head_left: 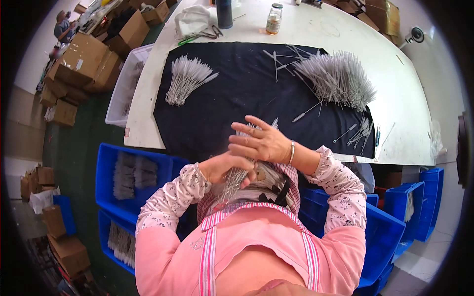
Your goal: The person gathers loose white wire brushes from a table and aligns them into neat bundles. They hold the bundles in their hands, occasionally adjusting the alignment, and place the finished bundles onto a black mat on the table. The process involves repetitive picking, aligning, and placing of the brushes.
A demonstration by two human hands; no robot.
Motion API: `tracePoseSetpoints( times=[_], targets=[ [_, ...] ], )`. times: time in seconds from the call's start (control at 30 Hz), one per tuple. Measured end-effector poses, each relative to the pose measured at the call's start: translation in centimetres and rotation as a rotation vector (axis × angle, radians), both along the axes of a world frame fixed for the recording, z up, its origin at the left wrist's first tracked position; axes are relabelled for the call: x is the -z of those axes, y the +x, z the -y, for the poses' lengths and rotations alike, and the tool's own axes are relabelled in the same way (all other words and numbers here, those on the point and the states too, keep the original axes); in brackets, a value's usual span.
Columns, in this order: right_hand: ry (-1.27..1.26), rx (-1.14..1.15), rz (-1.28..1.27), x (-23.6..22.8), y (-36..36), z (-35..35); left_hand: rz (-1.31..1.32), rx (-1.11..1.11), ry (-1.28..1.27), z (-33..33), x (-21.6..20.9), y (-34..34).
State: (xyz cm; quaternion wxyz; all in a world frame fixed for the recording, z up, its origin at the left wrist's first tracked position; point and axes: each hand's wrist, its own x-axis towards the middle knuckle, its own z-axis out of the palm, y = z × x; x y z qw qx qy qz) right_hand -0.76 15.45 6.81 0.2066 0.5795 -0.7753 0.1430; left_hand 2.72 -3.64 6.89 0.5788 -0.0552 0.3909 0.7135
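Note:
In front of my body, at the table's near edge, my left hand (226, 166) is closed around a bundle of thin wire-handled brushes (234, 183). The wire ends point down toward my apron, and bristle tips show above my fingers. My right hand (264, 143) lies across the upper part of that bundle with its fingers stretched out and apart. Beyond my hands, a black cloth (237, 93) covers part of the table. On it lie a smaller brush bunch (186, 79) at the left and a large brush pile (338, 79) at the right, with loose brushes (363, 132) nearer me.
On the white table (316, 29) stand a glass jar (274, 20) and a dark cylinder (224, 15), near green-handled scissors (197, 36) and a white bag (191, 20). Blue bins with brushes (111, 170) flank me left, more blue bins (382, 227) right. Cardboard boxes (81, 59) crowd the far left.

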Motion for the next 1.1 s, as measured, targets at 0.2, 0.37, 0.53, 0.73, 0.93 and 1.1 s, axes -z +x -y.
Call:
tracePoseSetpoints(
  times=[0.2,0.37,0.53,0.73,0.93,1.1],
  targets=[
    [-0.211,0.078,0.26,0.4,0.0,0.2,0.352,-0.011,0.124,-0.3,-1.6,-0.8],
    [-0.511,0.267,0.505,0.1,-1.3,0.4,0.039,-0.026,0.095,0.4,-2.9,-2.8],
    [-0.835,0.239,1.299,0.4,-2.2,-0.9,-1.222,-0.487,-0.21,1.0,-3.5,-5.9],
    [-0.712,0.059,0.838,0.8,-2.3,-0.3,-1.528,-0.246,-0.021,-3.1,-5.2,-5.7],
    [-0.729,0.164,0.762,1.5,-2.7,-2.0,-1.496,-0.362,-0.116,-6.3,-5.1,-6.1],
    [-0.609,0.442,0.71,2.4,-1.9,-3.6,-1.197,-0.563,-0.018,-7.6,-3.7,-8.0]
  ],
)
